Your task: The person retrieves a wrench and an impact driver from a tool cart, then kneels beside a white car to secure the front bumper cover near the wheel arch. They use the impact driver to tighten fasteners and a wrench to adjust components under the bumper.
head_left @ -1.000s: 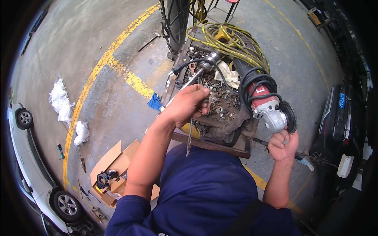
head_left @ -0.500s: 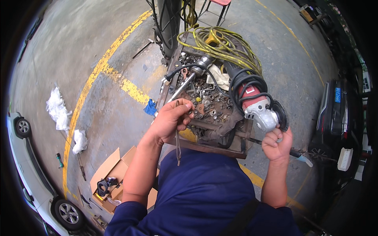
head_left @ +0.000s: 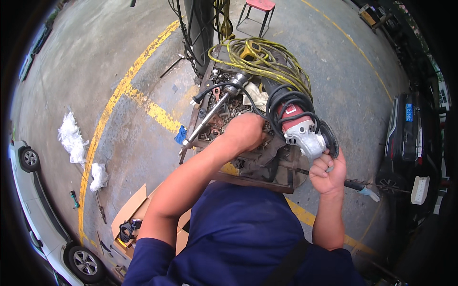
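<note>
My left hand (head_left: pixel 244 133) reaches over the metal parts in the cart (head_left: pixel 262 184). Its fingers bend down, and whatever they hold is hidden. A red and silver angle grinder (head_left: pixel 305 134) lies at the cart's right side, its black cord (head_left: pixel 277 112) wound around the body. At the lower edge of its dark disc (head_left: pixel 329 137) is my right hand (head_left: pixel 329 174). One finger there points up beside the disc, while the others curl around a small grey piece (head_left: pixel 329 168).
A long silver bar tool (head_left: pixel 208 119) lies across loose nuts and bolts. Yellow hose (head_left: pixel 267 59) is coiled behind, beside a post (head_left: pixel 199 43). An open cardboard box (head_left: pixel 131 209) stands at my left. Cars (head_left: pixel 47 209) are parked at both sides, and a red stool (head_left: pixel 260 5) stands far off.
My left hand has moved right and forward over the metal parts. The thin rod-like piece that hung from it no longer shows. My right hand stays at the disc.
</note>
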Available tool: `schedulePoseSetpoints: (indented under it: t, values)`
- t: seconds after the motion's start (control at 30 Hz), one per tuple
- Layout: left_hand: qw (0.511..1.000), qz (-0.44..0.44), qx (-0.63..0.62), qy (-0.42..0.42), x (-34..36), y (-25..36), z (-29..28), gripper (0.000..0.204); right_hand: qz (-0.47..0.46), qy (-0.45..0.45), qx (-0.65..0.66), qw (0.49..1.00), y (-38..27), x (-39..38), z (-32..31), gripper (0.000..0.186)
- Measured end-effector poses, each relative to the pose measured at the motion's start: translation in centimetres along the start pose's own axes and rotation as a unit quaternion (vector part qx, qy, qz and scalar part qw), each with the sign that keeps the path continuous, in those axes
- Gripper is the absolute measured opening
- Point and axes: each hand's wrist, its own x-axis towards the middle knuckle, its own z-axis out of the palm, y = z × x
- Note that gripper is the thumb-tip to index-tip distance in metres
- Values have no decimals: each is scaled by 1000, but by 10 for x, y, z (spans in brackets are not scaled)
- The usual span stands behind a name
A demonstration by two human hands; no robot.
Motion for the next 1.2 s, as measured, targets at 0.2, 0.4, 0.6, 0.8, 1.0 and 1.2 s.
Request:
schedulePoseSetpoints:
  t: [0.2, 0.4, 0.6, 0.8, 1.0, 1.2]
  values:
    - [996, 35, 71, -43, 10, -17, 42, 22, 4, 4, -2, 1000, -1, -5, -2, 31]
    - [996, -9, 84, -19, -10, -19, 7, 21, 4, -4, 3, 1000, -1, -2, -3, 30]
    - [998, 47, 38, -22, 5, -14, 28, 20, 21, -29, -1, 999, -3, 4, -11, 40]
    - [999, 32, 40, 19, 13, -17, 51, 20, 34, -16, 10, 999, -1, -1, -6, 41]
    - [990, 23, 131, -49, 13, 11, 36, 18, 37, 33, 7, 999, -2, 0, -1, 30]
    - [983, 45, 166, -66, 19, 20, 37, 19, 44, -3, 18, 999, -1, -4, 0, 30]
